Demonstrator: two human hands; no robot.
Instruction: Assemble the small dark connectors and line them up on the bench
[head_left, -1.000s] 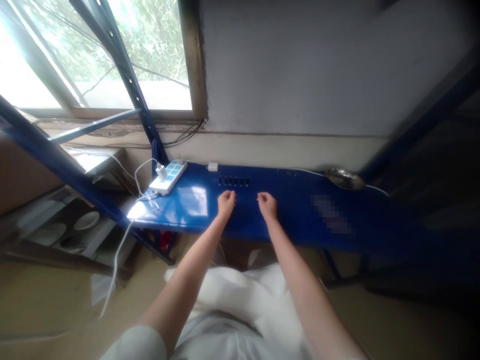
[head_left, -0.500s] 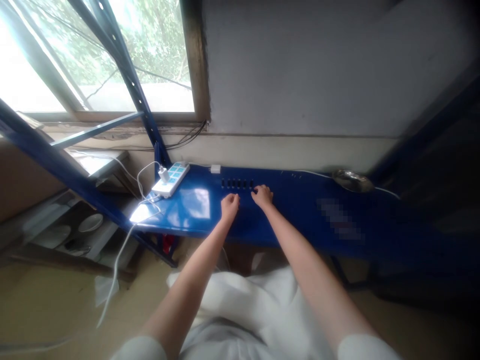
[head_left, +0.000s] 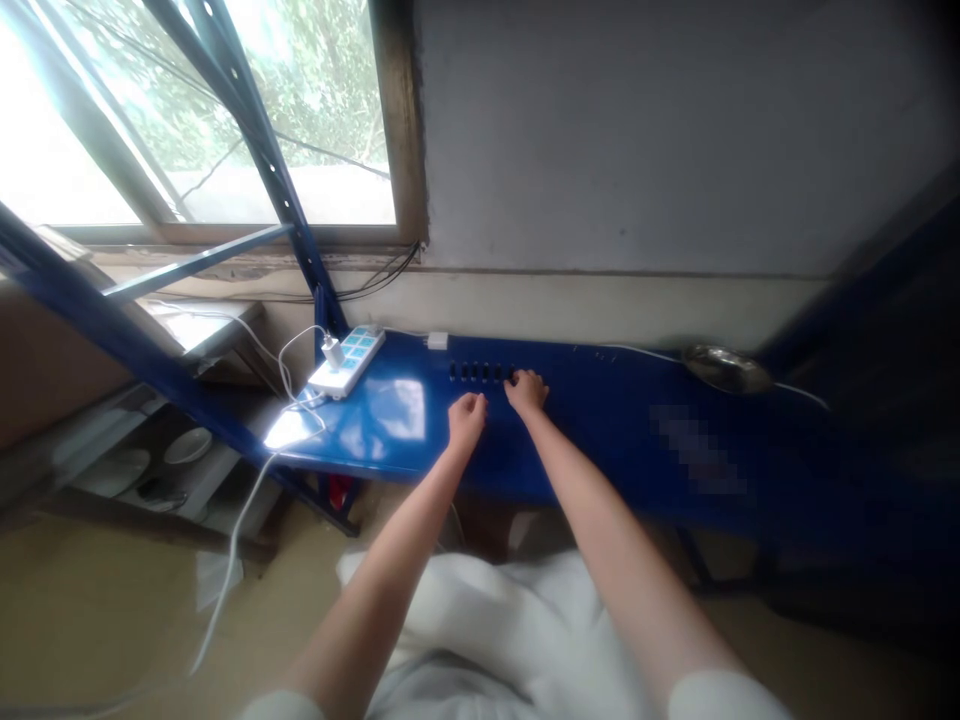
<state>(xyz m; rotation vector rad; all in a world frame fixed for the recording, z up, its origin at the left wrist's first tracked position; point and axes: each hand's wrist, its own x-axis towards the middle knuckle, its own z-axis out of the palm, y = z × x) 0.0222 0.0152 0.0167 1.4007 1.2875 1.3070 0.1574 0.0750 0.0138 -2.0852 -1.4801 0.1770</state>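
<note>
Several small black upright pieces (head_left: 475,372), too small to name, stand in a short row on the blue table. At the right end of that row, my right hand (head_left: 529,392) has its thumb and fingers closed around the last black piece (head_left: 512,375), which they partly cover. Just in front of the row, my left hand (head_left: 467,418) is closed, thumb against curled fingers. Whatever it may hold is hidden.
The blue table (head_left: 585,440) runs along the wall. A white power strip (head_left: 349,362) with a plugged-in charger (head_left: 331,350) lies at its left, near a white adapter (head_left: 437,341). A shiny metal dish (head_left: 726,369) and tiny bits stand back right. Blue rack posts flank both sides.
My right hand's fingers have closed onto the rightmost black piece, which they were beside before. My left hand stays closed near the row. The whole view has shifted slightly.
</note>
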